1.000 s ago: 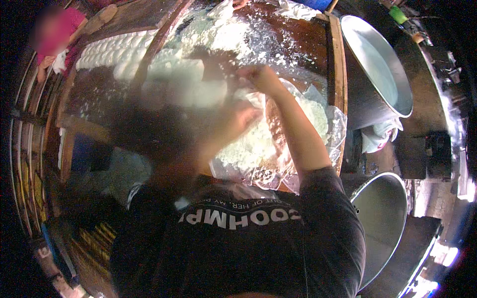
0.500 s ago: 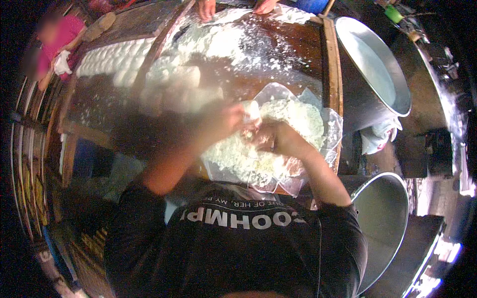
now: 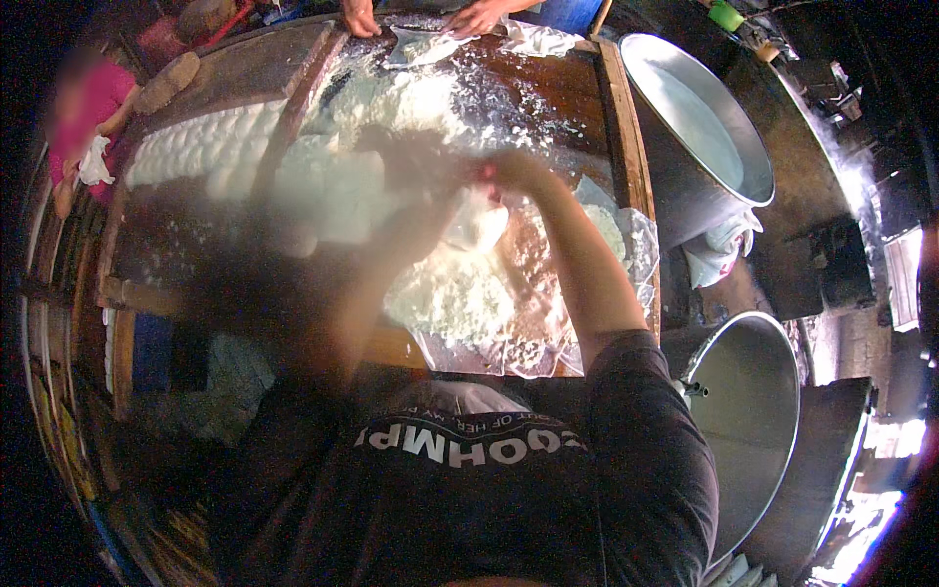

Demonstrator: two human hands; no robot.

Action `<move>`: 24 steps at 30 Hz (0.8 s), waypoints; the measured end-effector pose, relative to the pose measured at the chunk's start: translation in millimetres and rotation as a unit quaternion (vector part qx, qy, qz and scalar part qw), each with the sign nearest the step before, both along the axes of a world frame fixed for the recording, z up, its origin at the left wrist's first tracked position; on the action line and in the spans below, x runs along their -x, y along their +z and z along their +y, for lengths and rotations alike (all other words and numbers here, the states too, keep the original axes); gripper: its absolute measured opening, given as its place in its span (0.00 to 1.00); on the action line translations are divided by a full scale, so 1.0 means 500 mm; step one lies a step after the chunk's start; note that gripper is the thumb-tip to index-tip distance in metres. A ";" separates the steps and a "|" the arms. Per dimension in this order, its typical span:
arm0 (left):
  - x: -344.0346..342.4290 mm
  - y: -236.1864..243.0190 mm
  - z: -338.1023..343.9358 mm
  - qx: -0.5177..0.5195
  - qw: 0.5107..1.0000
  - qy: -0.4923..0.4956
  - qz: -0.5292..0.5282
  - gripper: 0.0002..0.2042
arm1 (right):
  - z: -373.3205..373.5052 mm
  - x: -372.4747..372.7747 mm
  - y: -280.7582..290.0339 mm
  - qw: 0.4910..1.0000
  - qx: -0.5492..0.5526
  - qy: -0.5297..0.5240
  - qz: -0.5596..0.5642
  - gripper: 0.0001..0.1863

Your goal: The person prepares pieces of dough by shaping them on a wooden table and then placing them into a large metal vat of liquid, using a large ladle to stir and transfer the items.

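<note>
My left hand (image 3: 438, 178) and my right hand (image 3: 509, 173) meet over the middle of the wooden table, blurred by motion and shadow. A smooth white lump of dough (image 3: 479, 225) hangs just below their fingers, which appear closed on its upper part. Nearer my body lies a broad heap of white crumbly flour-like material (image 3: 465, 308) on a clear plastic sheet (image 3: 641, 254). Larger pale dough pieces (image 3: 337, 196) sit left of my hands, hazy behind the left forearm. Loose white powder (image 3: 401, 103) is scattered beyond my hands.
Rows of small white dough balls (image 3: 205, 147) lie in the left section behind a wooden divider (image 3: 303, 88). A co-worker's hands (image 3: 474, 18) rest at the far edge; a person in pink (image 3: 98, 103) is at left. A big metal pot (image 3: 753, 186) and a metal basin (image 3: 748, 430) stand at right.
Both my hands have moved away from my body, off the crumbly heap, and the dough lump shows below them. The whole view has shifted slightly. The co-worker's hands remain at the far edge.
</note>
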State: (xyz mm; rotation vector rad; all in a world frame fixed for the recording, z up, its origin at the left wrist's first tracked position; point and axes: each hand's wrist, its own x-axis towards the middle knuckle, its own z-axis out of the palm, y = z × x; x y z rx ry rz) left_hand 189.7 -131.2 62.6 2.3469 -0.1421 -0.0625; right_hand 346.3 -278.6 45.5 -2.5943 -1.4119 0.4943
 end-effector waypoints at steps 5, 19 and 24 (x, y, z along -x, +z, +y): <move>-0.007 -0.093 0.050 -0.016 0.965 0.133 -0.224 0.15 | 0.049 0.116 -0.154 0.965 -0.183 -0.071 -0.176 0.17; 0.022 -0.139 -0.109 -0.073 0.969 0.147 -0.184 0.19 | -0.135 -0.447 -0.029 0.741 -0.519 -0.424 -0.033 0.20; 0.039 -0.228 -0.087 0.082 0.977 0.188 0.055 0.11 | -0.176 -0.366 -0.012 0.679 -0.610 -0.375 0.164 0.22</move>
